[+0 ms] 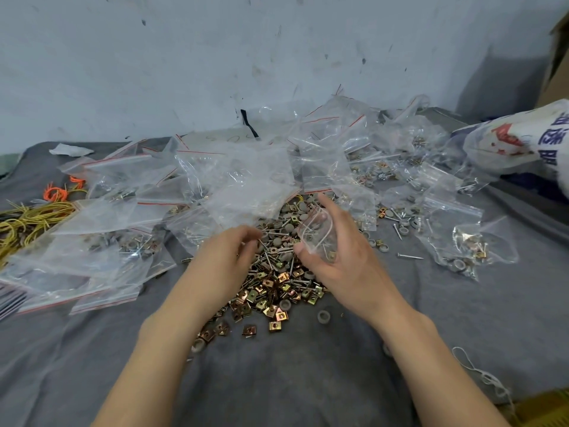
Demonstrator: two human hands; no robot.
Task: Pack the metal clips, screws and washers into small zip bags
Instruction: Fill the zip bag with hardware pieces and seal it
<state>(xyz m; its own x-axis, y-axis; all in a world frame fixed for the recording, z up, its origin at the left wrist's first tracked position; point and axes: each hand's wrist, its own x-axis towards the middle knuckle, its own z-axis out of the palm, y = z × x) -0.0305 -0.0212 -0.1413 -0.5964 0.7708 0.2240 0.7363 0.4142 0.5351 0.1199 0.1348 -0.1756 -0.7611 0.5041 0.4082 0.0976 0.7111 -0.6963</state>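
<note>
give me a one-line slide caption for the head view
Left hand pinches screws from the hardware pile while the right hand holds a small zip bag, filled bags heaped around.

- wrinkled grey cloth [292,380] covers the surface
- centre: loose heap of metal clips [271,291], screws [409,256], washers [324,317]
- behind and left: empty zip bags [234,180]
- right: filled bags [455,238]
- far left: yellow ties [30,220], orange ties [57,192]
- right edge: printed sack [523,140]
- front right: white string [489,377]
</note>
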